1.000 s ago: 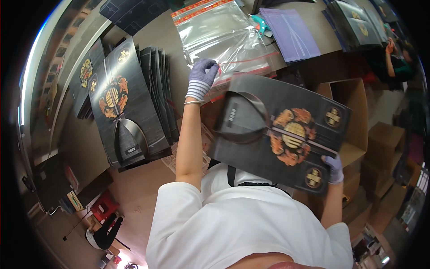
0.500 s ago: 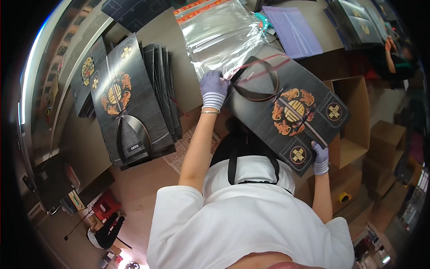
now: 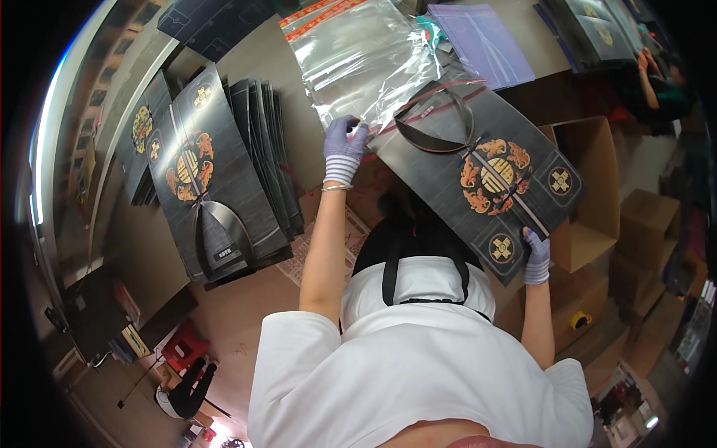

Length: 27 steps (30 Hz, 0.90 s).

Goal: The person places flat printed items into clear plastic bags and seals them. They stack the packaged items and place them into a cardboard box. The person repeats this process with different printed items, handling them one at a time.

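A black gift bag (image 3: 515, 216) with gold and orange emblems lies slanted in front of my body. Its dark ribbon handle (image 3: 437, 145) points to the upper left, and clear plastic with red lines (image 3: 472, 92) crosses that end. My right hand (image 3: 537, 255), in a striped purple-and-white glove, grips the bag's lower right edge. In a matching glove, my left hand (image 3: 344, 149) is beside the bag's upper left corner, by the clear plastic. Its thumb and forefinger are curled together in a pinch; what lies between them is too small to make out.
Clear plastic bags (image 3: 358, 60) with orange-red strips lie on the table beyond. Black gift bags (image 3: 216, 179) are stacked at left; purple sheets (image 3: 482, 45) lie at far right. An open cardboard box (image 3: 594, 194) stands at right. Another person's hand (image 3: 644, 60) shows at upper right.
My left hand has moved left, away from the gift bag's corner, and its fingers have curled. The gift bag has shifted slightly to the right, with my right hand still on its edge.
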Each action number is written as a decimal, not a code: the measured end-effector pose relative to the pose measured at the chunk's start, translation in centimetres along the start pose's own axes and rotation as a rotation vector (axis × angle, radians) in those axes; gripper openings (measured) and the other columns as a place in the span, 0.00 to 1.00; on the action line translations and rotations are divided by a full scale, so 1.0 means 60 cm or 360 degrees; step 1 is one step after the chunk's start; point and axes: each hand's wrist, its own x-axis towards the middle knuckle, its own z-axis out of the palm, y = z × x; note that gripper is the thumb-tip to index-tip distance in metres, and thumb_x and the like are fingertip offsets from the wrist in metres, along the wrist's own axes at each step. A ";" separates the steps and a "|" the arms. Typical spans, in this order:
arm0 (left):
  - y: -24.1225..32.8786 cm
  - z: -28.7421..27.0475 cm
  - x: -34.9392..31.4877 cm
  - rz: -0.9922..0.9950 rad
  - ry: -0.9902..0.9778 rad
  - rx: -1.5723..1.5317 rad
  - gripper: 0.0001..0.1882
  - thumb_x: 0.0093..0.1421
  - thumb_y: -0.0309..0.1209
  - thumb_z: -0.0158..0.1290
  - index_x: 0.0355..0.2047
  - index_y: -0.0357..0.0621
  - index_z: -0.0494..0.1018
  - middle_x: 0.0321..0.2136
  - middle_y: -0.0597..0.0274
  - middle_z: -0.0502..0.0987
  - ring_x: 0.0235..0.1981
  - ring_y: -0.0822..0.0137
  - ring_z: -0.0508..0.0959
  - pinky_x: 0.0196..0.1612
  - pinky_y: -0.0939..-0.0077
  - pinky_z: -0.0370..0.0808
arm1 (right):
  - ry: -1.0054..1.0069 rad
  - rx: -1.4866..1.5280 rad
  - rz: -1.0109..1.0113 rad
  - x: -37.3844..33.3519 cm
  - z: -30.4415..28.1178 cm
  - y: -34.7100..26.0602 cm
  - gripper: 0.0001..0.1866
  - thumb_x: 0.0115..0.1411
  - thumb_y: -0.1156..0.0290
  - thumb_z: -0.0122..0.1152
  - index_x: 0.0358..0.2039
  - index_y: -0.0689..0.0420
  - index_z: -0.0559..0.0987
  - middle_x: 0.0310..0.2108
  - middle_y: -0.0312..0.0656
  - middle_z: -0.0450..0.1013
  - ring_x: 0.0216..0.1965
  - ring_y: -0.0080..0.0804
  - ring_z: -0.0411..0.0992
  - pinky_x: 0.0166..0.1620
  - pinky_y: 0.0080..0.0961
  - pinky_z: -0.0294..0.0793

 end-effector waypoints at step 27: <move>0.043 0.060 -0.077 -0.0385 -0.0097 -0.0491 0.10 0.55 0.36 0.53 0.30 0.41 0.72 0.25 0.64 0.75 0.26 0.66 0.75 0.27 0.75 0.71 | 0.0073 0.0480 0.0296 0.005 0.069 0.062 0.17 0.51 0.75 0.58 0.43 0.62 0.72 0.38 0.40 0.71 0.38 0.27 0.70 0.41 0.23 0.72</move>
